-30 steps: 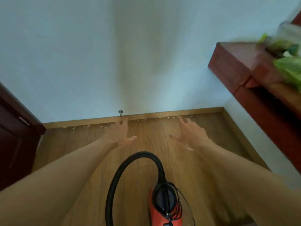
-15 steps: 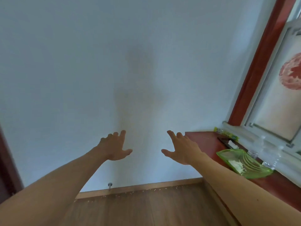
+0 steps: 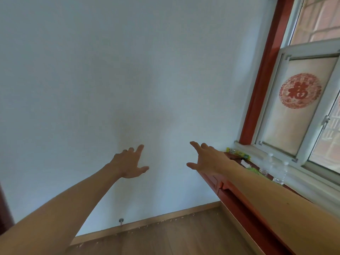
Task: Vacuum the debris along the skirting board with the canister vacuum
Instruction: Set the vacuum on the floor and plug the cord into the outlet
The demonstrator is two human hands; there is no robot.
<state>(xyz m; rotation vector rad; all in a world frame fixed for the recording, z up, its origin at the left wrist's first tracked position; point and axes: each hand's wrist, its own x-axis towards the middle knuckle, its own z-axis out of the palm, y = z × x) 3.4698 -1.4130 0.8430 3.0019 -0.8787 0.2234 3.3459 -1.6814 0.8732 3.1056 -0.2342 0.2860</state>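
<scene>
My left hand (image 3: 129,162) and my right hand (image 3: 206,158) are stretched out in front of me at chest height, fingers spread and holding nothing, seen against the pale wall. Low in the view runs the wooden skirting board (image 3: 165,217) along the foot of the wall. Small white debris (image 3: 161,222) lies scattered on the wood floor right beside it. The canister vacuum is out of view.
A metal door stop (image 3: 121,221) stands on the skirting board. A red wooden cabinet (image 3: 237,197) lines the right wall below a window (image 3: 301,107), with clear bottles (image 3: 279,172) and green items on its top. A dark door edge (image 3: 4,208) shows at the far left.
The view has tilted up from the floor to the wall and window. The red vacuum and its black hose have dropped out of view. Both hands stay raised and spread.
</scene>
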